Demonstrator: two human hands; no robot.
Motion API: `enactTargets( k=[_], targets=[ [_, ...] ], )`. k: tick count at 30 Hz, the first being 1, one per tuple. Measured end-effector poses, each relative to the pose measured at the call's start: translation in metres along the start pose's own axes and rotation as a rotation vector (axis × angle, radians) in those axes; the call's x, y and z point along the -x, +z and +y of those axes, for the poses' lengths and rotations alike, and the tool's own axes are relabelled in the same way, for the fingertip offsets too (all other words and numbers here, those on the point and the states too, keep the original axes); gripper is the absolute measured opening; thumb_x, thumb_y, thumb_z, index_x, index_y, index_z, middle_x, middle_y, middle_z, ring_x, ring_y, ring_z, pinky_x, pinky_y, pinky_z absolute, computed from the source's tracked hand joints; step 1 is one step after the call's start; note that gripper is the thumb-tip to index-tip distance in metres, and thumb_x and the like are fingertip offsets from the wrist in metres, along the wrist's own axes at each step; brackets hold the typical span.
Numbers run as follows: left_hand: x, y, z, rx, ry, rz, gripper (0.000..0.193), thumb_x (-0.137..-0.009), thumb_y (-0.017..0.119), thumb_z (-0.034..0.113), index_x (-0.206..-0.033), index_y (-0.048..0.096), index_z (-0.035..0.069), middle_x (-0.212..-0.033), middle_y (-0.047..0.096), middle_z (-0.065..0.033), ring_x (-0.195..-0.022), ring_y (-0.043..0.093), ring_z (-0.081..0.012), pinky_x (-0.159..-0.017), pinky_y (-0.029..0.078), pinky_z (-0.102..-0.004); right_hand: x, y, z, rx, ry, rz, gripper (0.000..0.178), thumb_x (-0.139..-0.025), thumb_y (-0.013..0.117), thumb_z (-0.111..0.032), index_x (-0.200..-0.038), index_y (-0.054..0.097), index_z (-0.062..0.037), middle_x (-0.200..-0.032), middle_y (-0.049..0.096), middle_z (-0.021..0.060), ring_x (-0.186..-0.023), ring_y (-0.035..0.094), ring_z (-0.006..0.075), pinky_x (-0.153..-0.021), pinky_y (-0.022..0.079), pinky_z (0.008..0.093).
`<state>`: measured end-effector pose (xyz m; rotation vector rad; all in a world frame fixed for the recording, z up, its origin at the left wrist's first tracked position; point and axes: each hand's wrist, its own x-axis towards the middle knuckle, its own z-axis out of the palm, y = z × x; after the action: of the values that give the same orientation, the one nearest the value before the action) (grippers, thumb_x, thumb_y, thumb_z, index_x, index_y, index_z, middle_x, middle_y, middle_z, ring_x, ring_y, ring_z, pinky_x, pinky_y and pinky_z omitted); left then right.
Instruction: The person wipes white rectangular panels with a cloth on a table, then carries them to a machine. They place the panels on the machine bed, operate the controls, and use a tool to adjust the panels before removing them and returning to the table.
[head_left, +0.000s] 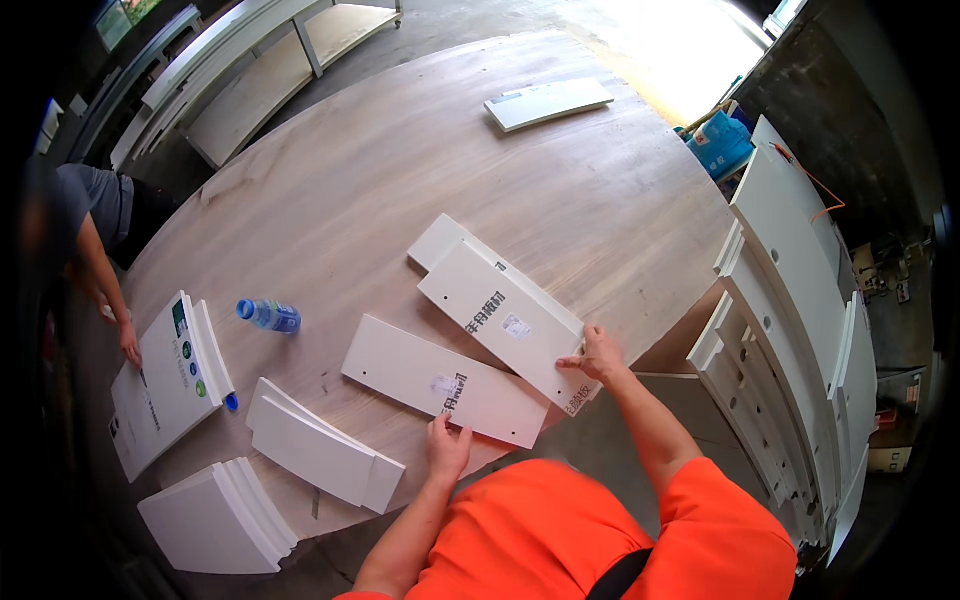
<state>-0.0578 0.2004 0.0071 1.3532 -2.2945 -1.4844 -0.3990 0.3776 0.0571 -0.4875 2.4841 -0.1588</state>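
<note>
Gripping upper board (505, 315), frame centre: right hand (598, 356).
Left hand (448, 449) touches lower board (440, 380); finger closure indeterminable.

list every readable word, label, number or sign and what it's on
I won't copy wording, only locate it:
White panel under right hand: large dark characters in two spots; sticker unreadable
White panel at left hand: large dark characters; sticker unreadable
Overlapped white panel: partly hidden dark print
White board by co-worker's hand: green and blue badges; lettering too small
Plastic bottle: label too small
Blue container: pale label, too small
</note>
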Motion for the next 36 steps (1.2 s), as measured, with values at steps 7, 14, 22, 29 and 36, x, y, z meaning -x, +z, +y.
enactTargets(
  k=[7, 14, 22, 29, 36],
  targets=[
    [-0.002, 0.0, -0.004, -0.178, 0.011, 0.174, 0.07, -0.081, 0.08, 0.03, -0.138, 0.052, -0.001, -0.137, 0.052, -0.0244, -0.125, 0.055, -0.043, -0.104, 0.047, -0.049, 0.022, 0.028, -0.033, 0.009, -0.16, -0.103, 0.081, -0.075, 0.082, -0.065, -0.125, 0.063, -0.004, -0.125, 0.065, 0.0189, -0.117, 0.065, 0.0363, -0.094, 0.054, 0.046],
    [-0.053, -0.006, 0.033, -0.225, 0.081, 0.396, 0.069, -0.078, 0.081, 0.025, -0.136, 0.054, 0.0, -0.154, 0.038, -0.028, -0.14, 0.039, -0.0482, -0.118, 0.029, -0.0573, -0.059, -0.021, -0.031, -0.242, -0.086, 0.153, 0.058, -0.085, 0.076, -0.054, -0.125, 0.073, -0.0113, -0.104, 0.077, 0.0141, -0.099, 0.073, 0.0321, -0.085, 0.057, 0.0441],
    [-0.165, 0.017, 0.132, -0.277, 0.364, 0.347, 0.059, -0.079, 0.079, 0.02, -0.13, 0.057, 0.0, -0.15, 0.043, -0.0272, -0.137, 0.041, -0.0483, -0.116, 0.032, -0.0579, -0.265, -0.136, -0.067, -0.202, -0.131, 0.367, 0.049, -0.083, 0.073, -0.053, -0.099, 0.072, -0.0066, -0.098, 0.074, 0.015, -0.096, 0.07, 0.0347, -0.085, 0.055, 0.045],
    [-0.239, 0.067, 0.156, -0.58, 0.34, 0.385, 0.059, -0.08, 0.077, 0.026, -0.128, 0.057, -0.001, -0.148, 0.045, -0.0263, -0.145, 0.032, -0.0511, -0.119, 0.025, -0.0652, -0.466, -0.237, -0.126, -0.108, -0.305, 0.521, 0.03, -0.091, 0.062, -0.034, -0.097, 0.07, -0.0054, -0.113, 0.069, 0.0155, -0.104, 0.069, 0.0357, -0.089, 0.055, 0.0474],
    [-0.246, 0.072, 0.159, -0.625, 0.272, 0.356, 0.052, -0.083, 0.071, 0.031, -0.122, 0.061, -0.002, -0.144, 0.05, -0.0242, -0.144, 0.032, -0.0519, -0.117, 0.023, -0.0691, -0.596, -0.292, -0.193, 0.12, -0.417, 0.442, 0.038, -0.101, 0.057, -0.035, -0.128, 0.062, -0.0093, -0.137, 0.062, 0.0079, -0.115, 0.065, 0.0341, -0.096, 0.053, 0.0455]
  ],
)
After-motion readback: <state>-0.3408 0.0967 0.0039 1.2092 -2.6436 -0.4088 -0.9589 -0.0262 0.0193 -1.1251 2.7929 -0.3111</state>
